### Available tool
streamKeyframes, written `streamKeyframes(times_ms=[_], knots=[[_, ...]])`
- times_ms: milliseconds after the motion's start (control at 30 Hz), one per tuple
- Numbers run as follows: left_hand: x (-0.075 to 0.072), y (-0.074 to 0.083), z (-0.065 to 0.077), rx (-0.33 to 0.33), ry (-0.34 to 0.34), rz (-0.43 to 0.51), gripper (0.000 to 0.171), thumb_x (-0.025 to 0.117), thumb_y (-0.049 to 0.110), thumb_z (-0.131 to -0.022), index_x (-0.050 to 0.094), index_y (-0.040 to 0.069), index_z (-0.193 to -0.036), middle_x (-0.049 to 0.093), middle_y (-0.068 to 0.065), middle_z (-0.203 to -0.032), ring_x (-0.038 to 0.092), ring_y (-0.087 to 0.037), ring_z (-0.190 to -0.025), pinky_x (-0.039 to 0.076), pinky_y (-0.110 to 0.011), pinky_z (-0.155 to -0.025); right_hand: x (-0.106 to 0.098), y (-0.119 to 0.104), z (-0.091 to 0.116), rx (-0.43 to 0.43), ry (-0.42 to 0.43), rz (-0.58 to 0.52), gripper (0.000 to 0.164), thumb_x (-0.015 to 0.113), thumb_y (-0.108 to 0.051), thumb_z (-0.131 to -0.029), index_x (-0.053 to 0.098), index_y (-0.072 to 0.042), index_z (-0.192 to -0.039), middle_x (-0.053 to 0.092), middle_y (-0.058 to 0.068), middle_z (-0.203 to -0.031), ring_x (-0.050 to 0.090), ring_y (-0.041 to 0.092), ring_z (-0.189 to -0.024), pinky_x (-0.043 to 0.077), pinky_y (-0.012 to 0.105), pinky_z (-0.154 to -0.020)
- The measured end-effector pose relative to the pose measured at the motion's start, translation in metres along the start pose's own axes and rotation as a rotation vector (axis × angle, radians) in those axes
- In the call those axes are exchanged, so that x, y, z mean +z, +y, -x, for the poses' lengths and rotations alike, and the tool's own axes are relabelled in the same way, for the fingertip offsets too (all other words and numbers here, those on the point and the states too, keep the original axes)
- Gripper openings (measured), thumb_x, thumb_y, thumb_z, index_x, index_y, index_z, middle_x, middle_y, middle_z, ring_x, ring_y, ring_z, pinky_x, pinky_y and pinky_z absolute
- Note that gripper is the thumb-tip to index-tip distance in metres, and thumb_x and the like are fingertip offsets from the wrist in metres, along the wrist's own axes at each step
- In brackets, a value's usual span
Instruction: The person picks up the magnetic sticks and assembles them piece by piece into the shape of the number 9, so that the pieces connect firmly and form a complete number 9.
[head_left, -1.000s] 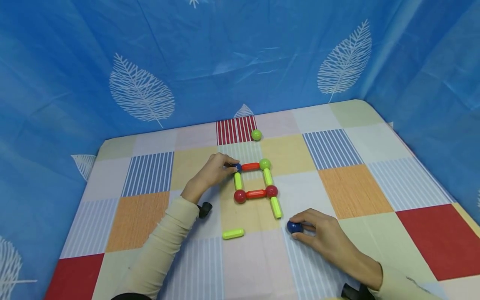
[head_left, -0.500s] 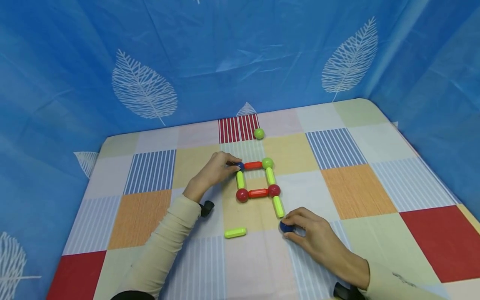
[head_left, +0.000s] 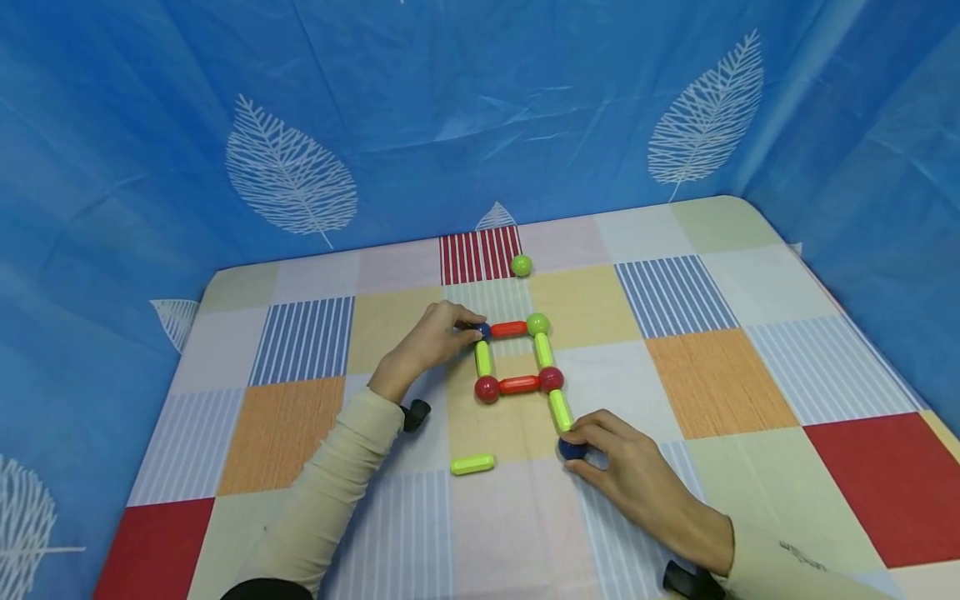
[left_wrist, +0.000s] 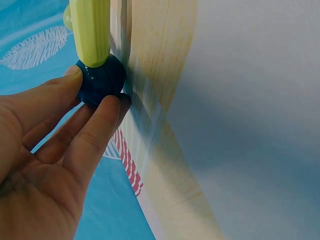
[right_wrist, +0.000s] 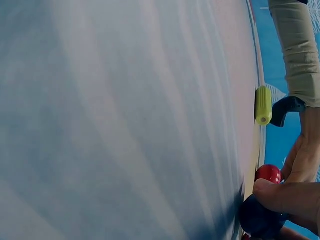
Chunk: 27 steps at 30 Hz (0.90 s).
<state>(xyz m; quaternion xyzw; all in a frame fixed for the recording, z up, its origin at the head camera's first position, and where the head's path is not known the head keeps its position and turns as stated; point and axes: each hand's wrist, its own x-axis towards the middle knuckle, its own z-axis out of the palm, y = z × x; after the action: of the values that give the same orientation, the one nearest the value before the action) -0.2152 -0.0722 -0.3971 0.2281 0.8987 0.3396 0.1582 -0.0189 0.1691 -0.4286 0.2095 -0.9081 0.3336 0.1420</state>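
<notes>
My left hand (head_left: 431,343) pinches a dark blue ball (left_wrist: 101,80) at the far left corner of a square of balls and rods. That square has a green ball (head_left: 537,324) far right and red balls (head_left: 487,389) at its two near corners. Red rods (head_left: 519,384) and yellow-green rods (head_left: 483,360) join them. From the near right red ball (head_left: 551,379), another yellow-green rod (head_left: 560,411) runs toward me. My right hand (head_left: 637,479) holds a second blue ball (right_wrist: 261,216) between thumb and fingers, at this rod's near end. Fingers partly hide both blue balls.
A loose yellow-green rod (head_left: 472,464) lies on the patchwork cloth (head_left: 517,525), left of the right hand. Beyond the square sits a loose green ball (head_left: 521,265). Blue leaf-patterned curtain (head_left: 450,125) surrounds the table's back and sides.
My right hand has brought its blue ball leftward to the near end of the yellow-green rod. The left hand keeps its pinch on the corner ball; the view has shifted slightly.
</notes>
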Motion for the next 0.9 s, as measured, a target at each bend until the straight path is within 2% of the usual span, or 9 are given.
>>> streamKeyframes(times_ms=[167, 467, 900], knots=[[0.0007, -0.0009, -0.0006, -0.007, -0.003, 0.01, 0.03, 0.066, 0.008, -0.095, 0.067, 0.002, -0.124, 0.068, -0.013, -0.119, 0.063, -0.023, -0.108, 0.054, -0.033, -0.089, 0.0027, -0.0023, -0.0007, 0.01, -0.006, -0.012, 0.039, 0.092, -0.002, -0.062, 0.073, -0.012, -0.095, 0.063, -0.006, -0.101, 0.066, 0.008, -0.09, 0.048, 0.009, -0.081], [0.0004, 0.0001, 0.0001, 0.008, -0.001, 0.009, 0.03, 0.065, 0.007, -0.095, 0.067, 0.0, -0.124, 0.068, -0.014, -0.119, 0.063, -0.024, -0.109, 0.054, -0.032, -0.087, 0.0016, -0.0032, 0.0005, 0.02, -0.011, -0.004, 0.041, 0.092, -0.002, -0.062, 0.071, -0.012, -0.096, 0.062, -0.008, -0.103, 0.065, 0.006, -0.089, 0.056, 0.02, -0.076], [0.0012, 0.0002, 0.0002, 0.007, -0.006, -0.006, 0.03, 0.065, 0.008, -0.095, 0.066, 0.0, -0.124, 0.068, -0.014, -0.119, 0.063, -0.024, -0.11, 0.054, -0.033, -0.087, 0.0021, -0.0022, 0.0025, 0.036, -0.038, 0.003, 0.042, 0.091, -0.006, -0.066, 0.07, -0.013, -0.101, 0.061, -0.008, -0.106, 0.065, 0.006, -0.092, 0.056, 0.022, -0.078]])
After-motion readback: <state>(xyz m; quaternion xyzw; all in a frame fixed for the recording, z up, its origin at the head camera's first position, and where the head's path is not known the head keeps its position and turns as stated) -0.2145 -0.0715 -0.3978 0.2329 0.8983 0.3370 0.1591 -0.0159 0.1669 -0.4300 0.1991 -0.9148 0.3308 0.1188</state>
